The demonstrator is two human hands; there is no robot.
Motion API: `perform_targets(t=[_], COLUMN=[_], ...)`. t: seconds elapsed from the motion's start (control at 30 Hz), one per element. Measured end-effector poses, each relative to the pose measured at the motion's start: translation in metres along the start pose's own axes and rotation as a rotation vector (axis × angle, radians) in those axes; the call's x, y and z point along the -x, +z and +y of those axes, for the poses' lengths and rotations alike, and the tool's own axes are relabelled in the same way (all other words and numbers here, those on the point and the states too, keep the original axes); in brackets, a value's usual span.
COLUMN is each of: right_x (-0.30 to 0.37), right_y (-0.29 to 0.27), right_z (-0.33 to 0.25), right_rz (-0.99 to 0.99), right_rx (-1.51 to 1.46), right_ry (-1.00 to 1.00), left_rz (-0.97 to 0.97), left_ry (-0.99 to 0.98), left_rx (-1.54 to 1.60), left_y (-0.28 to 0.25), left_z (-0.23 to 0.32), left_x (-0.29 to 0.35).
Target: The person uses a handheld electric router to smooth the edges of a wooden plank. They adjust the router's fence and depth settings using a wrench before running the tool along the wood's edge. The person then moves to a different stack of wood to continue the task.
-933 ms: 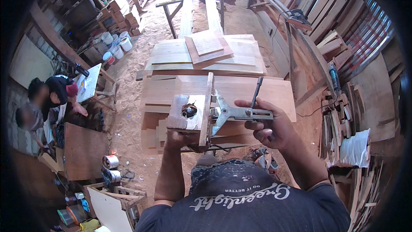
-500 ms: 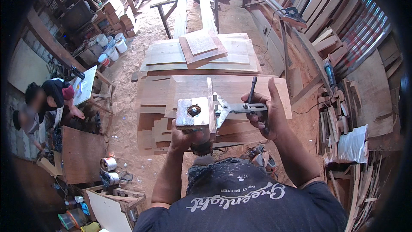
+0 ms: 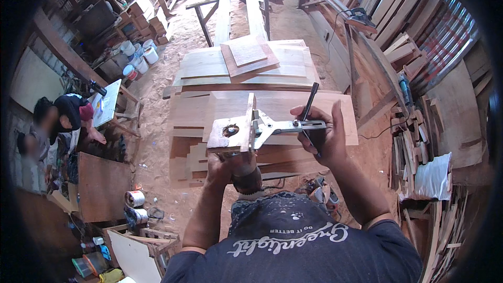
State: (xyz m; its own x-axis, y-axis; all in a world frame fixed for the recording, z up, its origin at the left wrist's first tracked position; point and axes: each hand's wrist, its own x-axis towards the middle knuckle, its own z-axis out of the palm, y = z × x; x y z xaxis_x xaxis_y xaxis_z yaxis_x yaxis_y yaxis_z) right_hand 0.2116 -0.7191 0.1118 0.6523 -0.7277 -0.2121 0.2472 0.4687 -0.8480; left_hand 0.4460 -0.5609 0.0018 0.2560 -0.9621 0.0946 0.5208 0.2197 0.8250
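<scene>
My left hand is closed around the dark body of a trim router, held upturned. Its pale square base plate faces up, with the bit in the round hole. An upright wooden strip stands along the plate's right edge. From that strip a slotted metal edge guide reaches right, toward my right hand. My right fingers are curled around a slender black rod at the guide's outer end, thumb raised. I cannot tell whether the rod is fixed to the guide.
Stacked wooden panels lie below and beyond my hands. A bench frame stands farther ahead. Boards and offcuts line the right side, with a cable trailing near them. At the left, people sit by a small table.
The router has tipped and shifted slightly left, its base plate now tilted. The edge guide has moved a little left and up, and the black rod leans more to the right.
</scene>
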Motion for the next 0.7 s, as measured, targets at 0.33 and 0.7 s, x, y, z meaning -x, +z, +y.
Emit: perform_targets(t=[0.33,0.7], right_x=[0.01,0.047], right_y=[0.006,0.024], right_z=[-0.014,0.0], right_rz=[0.19,0.209], right_rx=[-0.376,-0.597], right_ry=[0.463,0.595], left_rz=[-0.091,0.153], left_ry=[0.188,-0.119], left_rx=[-0.173,0.501], left_y=[-0.059,-0.082], left_z=[-0.011,0.015], left_x=[-0.023,-0.008])
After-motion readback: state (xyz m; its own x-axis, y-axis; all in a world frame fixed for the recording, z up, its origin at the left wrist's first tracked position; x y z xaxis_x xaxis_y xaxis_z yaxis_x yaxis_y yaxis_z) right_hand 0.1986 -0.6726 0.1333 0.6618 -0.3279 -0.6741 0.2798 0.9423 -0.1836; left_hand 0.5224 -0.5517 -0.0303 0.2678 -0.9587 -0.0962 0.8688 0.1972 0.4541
